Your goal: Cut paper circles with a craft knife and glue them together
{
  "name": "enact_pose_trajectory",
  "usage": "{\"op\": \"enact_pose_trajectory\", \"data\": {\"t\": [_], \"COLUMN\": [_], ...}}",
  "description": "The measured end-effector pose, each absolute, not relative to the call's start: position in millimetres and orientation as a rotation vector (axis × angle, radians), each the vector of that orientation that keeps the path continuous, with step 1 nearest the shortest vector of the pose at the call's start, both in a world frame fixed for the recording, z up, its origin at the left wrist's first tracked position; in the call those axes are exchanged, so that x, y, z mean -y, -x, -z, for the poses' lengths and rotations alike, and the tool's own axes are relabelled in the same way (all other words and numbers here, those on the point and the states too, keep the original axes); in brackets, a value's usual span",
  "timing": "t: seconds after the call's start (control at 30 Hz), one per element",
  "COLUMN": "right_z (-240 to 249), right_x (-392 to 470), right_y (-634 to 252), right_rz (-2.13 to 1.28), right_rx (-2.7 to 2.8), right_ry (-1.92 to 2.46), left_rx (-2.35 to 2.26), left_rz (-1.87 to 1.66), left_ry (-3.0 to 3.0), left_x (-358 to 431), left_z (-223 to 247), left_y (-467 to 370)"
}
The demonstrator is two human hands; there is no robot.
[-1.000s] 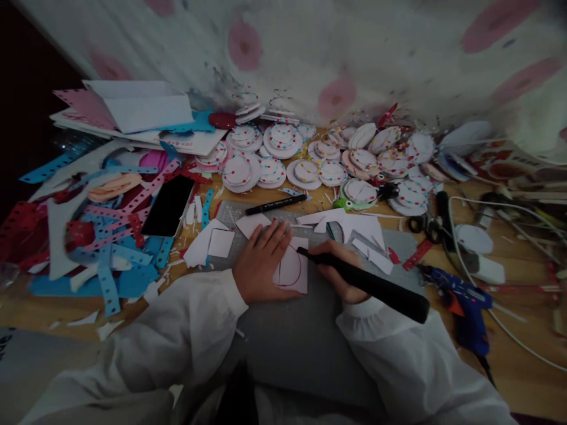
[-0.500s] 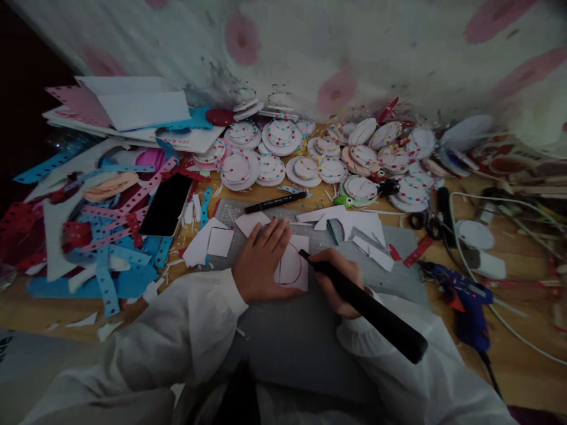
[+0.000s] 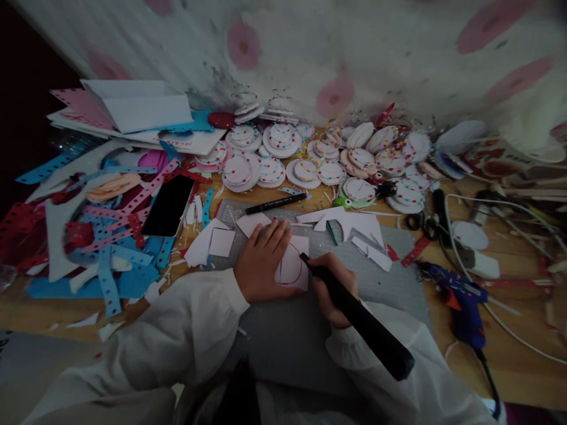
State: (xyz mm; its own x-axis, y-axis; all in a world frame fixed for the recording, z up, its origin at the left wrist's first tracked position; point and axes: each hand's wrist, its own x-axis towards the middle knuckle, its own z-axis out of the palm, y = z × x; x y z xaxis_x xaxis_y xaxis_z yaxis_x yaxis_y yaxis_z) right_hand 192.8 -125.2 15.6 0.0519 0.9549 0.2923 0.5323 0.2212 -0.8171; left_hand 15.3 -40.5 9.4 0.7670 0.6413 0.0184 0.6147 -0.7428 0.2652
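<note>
From my remote seat, I have the left hand (image 3: 264, 270) spread flat over the left part of a white square (image 3: 305, 247), which lies toward the far edge of the cutting mat (image 3: 274, 342), left of its middle; I judge that the palm steadies it while leaving the right part of its red circle exposed. The right hand (image 3: 333, 286) grips a black pen-shaped tool (image 3: 370, 330) near its narrow end, probably for fine control, its tip by the circle's right side. 1 black marker (image 3: 275, 203) lies by the mat's far edge, clear of both palms. Beyond the right edge rests a blue glue gun (image 3: 468, 304), nozzle toward the mat, seemingly within reach.
</note>
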Motion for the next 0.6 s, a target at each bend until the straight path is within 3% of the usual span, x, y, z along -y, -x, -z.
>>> {"op": "enact_pose_trajectory", "data": {"t": [0.6], "right_z": [-15], "right_x": [144], "right_y": [-182], "right_rz": [-0.526], "right_rx": [1.572], "right_ry": [1.512], "left_rx": [-0.987], "left_rz": [-0.172], "left_ry": [-2.74], "left_x": [40], "left_z": [-8], "left_y": [-15]}}
